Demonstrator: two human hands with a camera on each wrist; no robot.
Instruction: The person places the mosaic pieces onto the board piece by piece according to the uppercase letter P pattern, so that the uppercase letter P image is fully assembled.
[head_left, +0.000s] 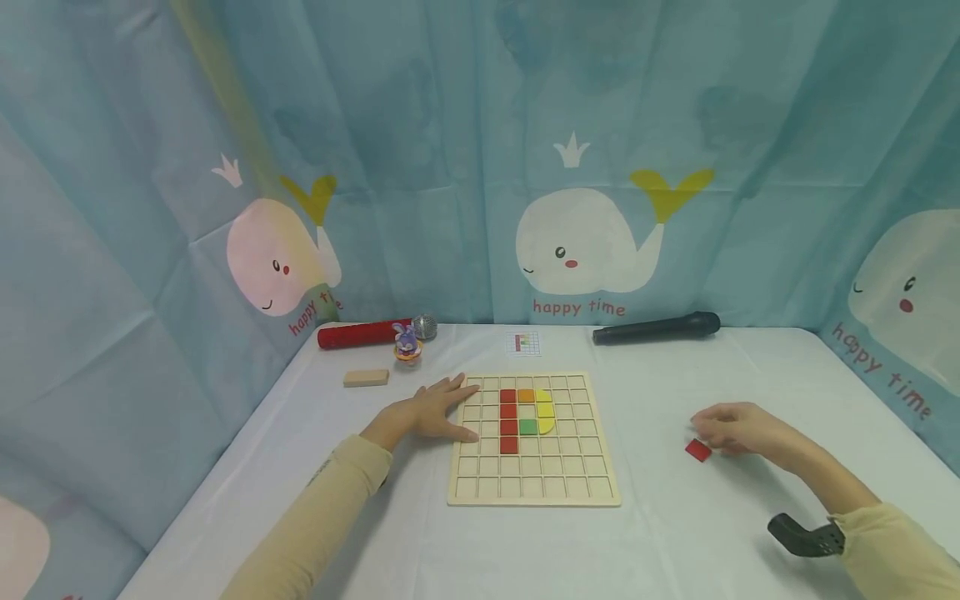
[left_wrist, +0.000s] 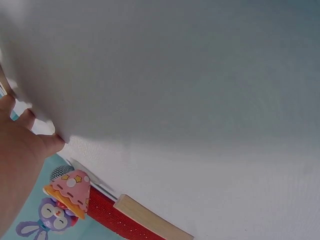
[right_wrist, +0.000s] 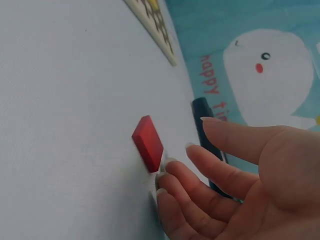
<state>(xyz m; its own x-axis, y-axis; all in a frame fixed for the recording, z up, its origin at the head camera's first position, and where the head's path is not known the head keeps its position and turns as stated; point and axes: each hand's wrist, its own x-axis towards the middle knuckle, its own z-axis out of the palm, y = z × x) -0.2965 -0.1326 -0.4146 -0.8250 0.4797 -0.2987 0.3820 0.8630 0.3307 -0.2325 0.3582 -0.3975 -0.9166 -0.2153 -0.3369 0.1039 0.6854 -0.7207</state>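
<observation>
Right of the wooden grid board (head_left: pixel 534 492), a red tile (head_left: pixel 698 450) lies flat, just beside the right hand (head_left: pixel 731 427). Its loosely curled fingers (right_wrist: pixel 200 175) touch the tile's edge, gripping nothing. Left hand (head_left: pixel 431 412) rests flat at the board.

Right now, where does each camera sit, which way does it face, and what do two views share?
Head: above the table, facing forward and down at the board; both forearms show, left hand flat against the board.
Left wrist: low over the table, facing the toy and red tube; the left hand's edge shows.
Right wrist: beside the right hand, facing the red tile at its fingertips.
Shared: head and right wrist both show the red tile.
</observation>
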